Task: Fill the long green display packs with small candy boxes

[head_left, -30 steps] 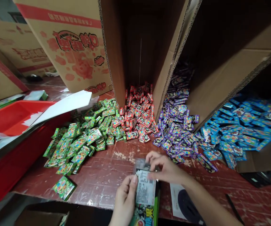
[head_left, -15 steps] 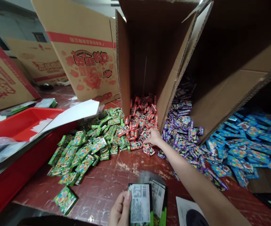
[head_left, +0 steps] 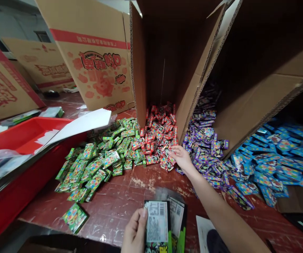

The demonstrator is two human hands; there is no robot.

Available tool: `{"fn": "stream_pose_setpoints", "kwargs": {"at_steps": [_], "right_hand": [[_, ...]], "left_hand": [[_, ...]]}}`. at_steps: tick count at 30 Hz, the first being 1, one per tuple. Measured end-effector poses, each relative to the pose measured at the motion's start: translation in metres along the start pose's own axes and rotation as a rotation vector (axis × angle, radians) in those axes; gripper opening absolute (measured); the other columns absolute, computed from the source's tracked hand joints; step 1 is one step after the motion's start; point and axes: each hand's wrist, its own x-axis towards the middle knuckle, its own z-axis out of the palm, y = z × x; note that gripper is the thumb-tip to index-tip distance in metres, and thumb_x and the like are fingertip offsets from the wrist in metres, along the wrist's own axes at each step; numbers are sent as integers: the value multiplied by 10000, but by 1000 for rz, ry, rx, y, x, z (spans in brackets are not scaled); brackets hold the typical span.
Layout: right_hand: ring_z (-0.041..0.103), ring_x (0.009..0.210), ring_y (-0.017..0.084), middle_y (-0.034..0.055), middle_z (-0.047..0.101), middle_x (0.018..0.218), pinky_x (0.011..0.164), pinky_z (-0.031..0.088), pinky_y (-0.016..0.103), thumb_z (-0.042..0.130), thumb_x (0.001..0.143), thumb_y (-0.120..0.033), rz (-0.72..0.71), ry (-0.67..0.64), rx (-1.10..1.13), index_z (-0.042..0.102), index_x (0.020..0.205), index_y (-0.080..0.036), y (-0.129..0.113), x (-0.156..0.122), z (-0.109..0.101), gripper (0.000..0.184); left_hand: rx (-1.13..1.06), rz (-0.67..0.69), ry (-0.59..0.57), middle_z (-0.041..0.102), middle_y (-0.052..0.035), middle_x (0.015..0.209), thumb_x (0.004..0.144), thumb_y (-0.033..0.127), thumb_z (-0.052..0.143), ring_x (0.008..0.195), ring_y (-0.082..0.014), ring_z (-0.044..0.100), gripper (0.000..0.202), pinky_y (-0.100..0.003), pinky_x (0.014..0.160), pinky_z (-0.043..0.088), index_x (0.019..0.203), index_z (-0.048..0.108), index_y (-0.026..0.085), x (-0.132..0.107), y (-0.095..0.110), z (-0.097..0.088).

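My left hand [head_left: 135, 228] is closed on flat printed pouches [head_left: 156, 221], black and green with white label panels and barcodes, fanned out low in the view. My right hand [head_left: 183, 160] reaches forward over the front right of a heap of small red candy packets [head_left: 162, 130]. Its fingers are stretched toward the packets and look slightly apart. Nothing can be made out between them. Green candy packets [head_left: 96, 165] lie heaped to the left of the red ones, and purple candy packets [head_left: 201, 140] to the right, close by my right wrist.
Tall open cartons [head_left: 138, 70] stand behind the heaps, their walls between colours. Blue packets [head_left: 278, 158] spill out at the right. A red bin [head_left: 35, 179] with a white sheet [head_left: 85, 123] across its edge stands left. One green packet [head_left: 75, 218] lies by the table's front edge.
My right hand has drawn back a little to the right, uncovering more red packets, and its fingertips are nearer each other. My left hand keeps hold of the pouches. The view has shifted slightly.
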Motion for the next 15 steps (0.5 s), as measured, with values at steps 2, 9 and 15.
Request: {"fn": "stream_pose_setpoints", "kwargs": {"at_steps": [2,9,15], "right_hand": [[632,775,180,45,676,876,698,510,309,586,758,-454,-14,-120,123,552,1130,-205,-14,-37,1,449],[602,1000,222,64,671,1052,906,450,393,582,826,-340,-23,-464,185,677,1019,-241,-30,-117,-13,237],[528,1122,238,49,539,1256,941,422,411,578,835,-352,-149,-707,74,707,694,-225,-29,-112,-15,229]], "left_hand": [[33,0,-21,660,-9,726,773,505,574,681,-172,563,333,-226,647,433,828,639,183,-1,1,-2],[79,13,-75,625,-11,716,807,477,542,683,-172,530,328,-238,639,422,856,631,166,-3,2,6],[-64,-12,-26,553,26,592,753,501,604,550,-123,466,344,-212,547,363,719,604,159,-4,-13,5]]}}
